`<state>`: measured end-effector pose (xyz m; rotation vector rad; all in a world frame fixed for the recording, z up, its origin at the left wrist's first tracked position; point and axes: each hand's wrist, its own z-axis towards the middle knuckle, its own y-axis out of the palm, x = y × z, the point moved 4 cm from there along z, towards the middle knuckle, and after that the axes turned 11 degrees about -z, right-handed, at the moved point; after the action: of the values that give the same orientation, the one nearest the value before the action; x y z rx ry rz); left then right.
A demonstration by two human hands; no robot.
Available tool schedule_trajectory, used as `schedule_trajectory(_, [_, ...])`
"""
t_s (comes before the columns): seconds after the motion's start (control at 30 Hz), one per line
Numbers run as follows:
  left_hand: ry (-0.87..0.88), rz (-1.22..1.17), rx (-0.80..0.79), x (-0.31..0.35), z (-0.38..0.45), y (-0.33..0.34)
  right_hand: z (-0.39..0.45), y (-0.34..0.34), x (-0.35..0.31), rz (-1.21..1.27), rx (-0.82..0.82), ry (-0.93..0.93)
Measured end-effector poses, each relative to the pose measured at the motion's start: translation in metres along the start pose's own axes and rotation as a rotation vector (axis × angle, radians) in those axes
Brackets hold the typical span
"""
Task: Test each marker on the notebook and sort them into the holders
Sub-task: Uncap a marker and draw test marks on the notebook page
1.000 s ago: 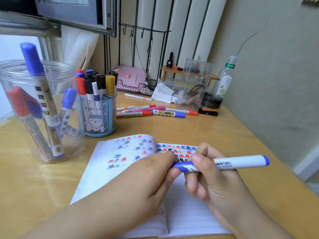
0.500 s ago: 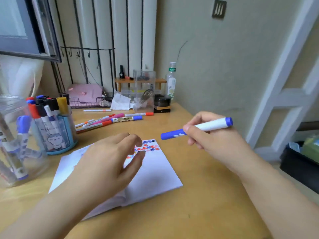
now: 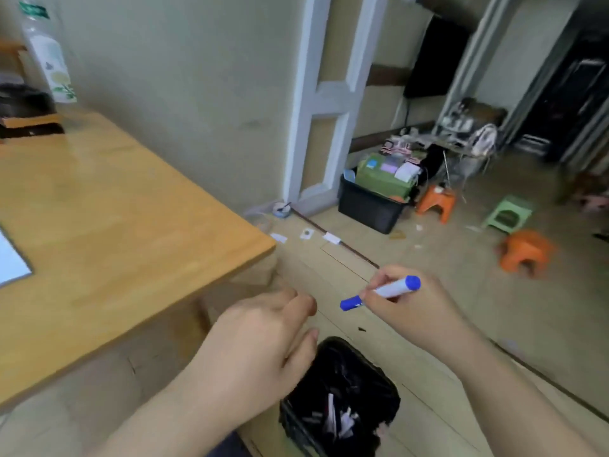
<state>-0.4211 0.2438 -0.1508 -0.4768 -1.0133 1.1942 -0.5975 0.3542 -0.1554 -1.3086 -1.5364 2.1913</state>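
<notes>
Right hand (image 3: 418, 311) pinching a capped blue marker (image 3: 380, 292) off the table's (image 3: 131, 225) edge, above a black bin (image 3: 339, 400). Left hand (image 3: 260, 341) loosely curled, holding nothing. Half a second ago: both over the table, above the notebook (image 3: 11, 262), now at far left.

Soft, even daylight fills my view; nothing throws a hard shadow. A pale sheen lies on the table (image 3: 99, 199) at nine o'clock. Everything is smeared with motion blur, my left hand (image 3: 260, 344) included. Straight lines bow toward the edges, and two o'clock goes dim.
</notes>
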Motion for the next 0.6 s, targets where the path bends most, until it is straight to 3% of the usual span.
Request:
schedule_trajectory(0.17, [-0.032, 0.011, -0.114, -0.007, 0.011, 0.058, 0.003, 0.038, 0.072, -0.041, -0.176, 0.130])
schedule_trajectory(0.27, [-0.034, 0.013, -0.122, -0.007, 0.019, 0.064, 0.006, 0.058, 0.101, -0.214, -0.357, 0.188])
schedule_trajectory(0.43, [-0.025, 0.050, -0.050, -0.012, 0.027, 0.033, 0.021, 0.044, 0.074, -0.182, -0.224, 0.052])
schedule_trajectory(0.6, [-0.121, 0.175, 0.075, -0.033, 0.018, -0.037, 0.031, 0.027, -0.027, -0.055, -0.118, -0.230])
